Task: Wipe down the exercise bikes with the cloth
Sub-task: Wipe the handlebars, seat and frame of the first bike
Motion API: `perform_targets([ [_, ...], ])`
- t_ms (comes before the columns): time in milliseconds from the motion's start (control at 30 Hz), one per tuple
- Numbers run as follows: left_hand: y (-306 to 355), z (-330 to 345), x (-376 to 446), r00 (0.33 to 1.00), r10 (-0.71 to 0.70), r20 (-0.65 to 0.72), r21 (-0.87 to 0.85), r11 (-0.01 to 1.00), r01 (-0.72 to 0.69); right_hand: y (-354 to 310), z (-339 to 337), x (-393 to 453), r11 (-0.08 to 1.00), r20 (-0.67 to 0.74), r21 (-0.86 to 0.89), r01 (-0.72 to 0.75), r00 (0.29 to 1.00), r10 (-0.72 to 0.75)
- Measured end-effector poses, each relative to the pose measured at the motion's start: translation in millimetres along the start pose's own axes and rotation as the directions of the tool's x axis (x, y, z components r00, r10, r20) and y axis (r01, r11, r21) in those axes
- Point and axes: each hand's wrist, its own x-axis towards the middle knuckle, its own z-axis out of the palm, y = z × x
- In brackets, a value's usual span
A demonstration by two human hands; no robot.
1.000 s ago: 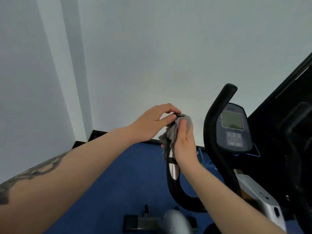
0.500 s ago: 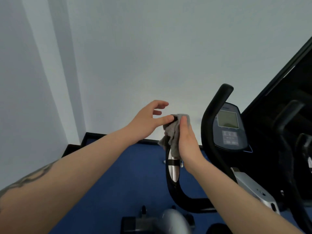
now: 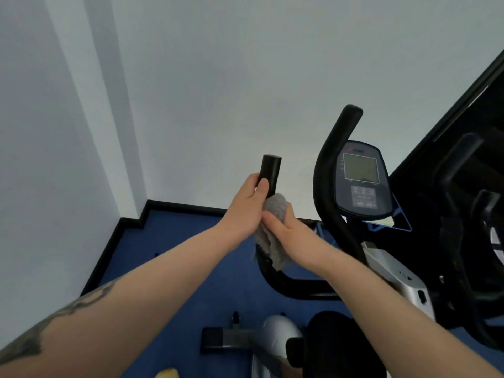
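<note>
Left hand (image 3: pixel 246 204) grips black handlebar (image 3: pixel 268 173) just below its top. Right hand (image 3: pixel 290 231) wraps grey cloth (image 3: pixel 274 230) around handlebar, directly beneath left hand. Console (image 3: pixel 360 178) right of handlebar.

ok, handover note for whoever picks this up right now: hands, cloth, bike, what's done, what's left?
Left hand: grips the left handlebar just below its bare top end.
Right hand: holds the grey cloth wrapped round the same bar, directly under the left hand.
Done: cannot tell from this view how much of the bar is wiped.
Left: lower curve of this bar, right handlebar, console, silver frame; a second machine stands to the right.
</note>
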Motion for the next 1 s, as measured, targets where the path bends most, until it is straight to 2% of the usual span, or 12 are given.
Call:
perform_targets([
  [100, -8.9, 3.8, -5.6, 0.999, -0.017, -0.039, 0.041, 0.999, 0.019, 23.4, -1.9, -36.7, 0.972, 0.218, -0.235, 0.026, 0.976, 0.027],
  [167, -15.1, 7.7, -13.1, 0.998, -0.014, -0.068, 0.084, 0.996, 0.020, 30.0, -21.4, -54.2, 0.882, 0.303, -0.459, 0.111, 0.952, 0.038],
  [233, -19.9, 12.7, -21.8, 0.996, 0.007, -0.090, 0.119, 0.993, 0.004, 25.8, -38.1, -60.1, 0.785, 0.353, -0.595, 0.173, 0.934, 0.062],
  [333, -24.9, 22.2, -31.0, 0.991, 0.025, -0.133, 0.098, 0.995, -0.012, 16.3, -28.2, -52.4, 0.716, 0.365, -0.663, 0.218, 0.929, 0.055],
  [367, -25.6, 24.3, -31.3, 0.988, 0.036, -0.148, 0.098, 0.995, -0.022, 13.2, -18.6, -49.4, 0.704, 0.358, -0.672, 0.232, 0.933, 0.034],
  [467, -27.4, 23.4, -30.5, 0.987, 0.054, -0.154, 0.136, 0.990, -0.033, 17.7, -8.4, -51.2, 0.802, 0.306, -0.566, 0.190, 0.952, -0.010],
  [600, -27.2, 24.9, -32.2, 0.978, 0.071, -0.194, 0.201, 0.979, -0.031, 22.9, -38.1, -58.6, 0.753, 0.392, -0.622, 0.215, 0.918, 0.061],
  [767, -28.1, 33.9, -35.8, 0.956, 0.088, -0.280, 0.219, 0.975, -0.026, 17.1, -17.2, -49.4, 0.842, 0.410, -0.478, 0.249, 0.911, -0.037],
  [833, -31.0, 26.4, -35.0, 0.958, 0.131, -0.255, 0.310, 0.949, -0.047, 23.0, -28.7, -51.8, 0.814, 0.421, -0.517, 0.266, 0.906, -0.029],
  [933, -33.5, 21.5, -35.5, 0.961, 0.214, -0.172, 0.388, 0.912, -0.134, 25.2, -43.8, -55.9, 0.737, 0.448, -0.626, 0.256, 0.891, 0.071],
  [1000, -32.3, 23.2, -36.3, 0.946, 0.282, -0.157, 0.428, 0.883, -0.192, 23.1, -33.9, -49.3, 0.747, 0.440, -0.621, 0.238, 0.894, 0.081],
])
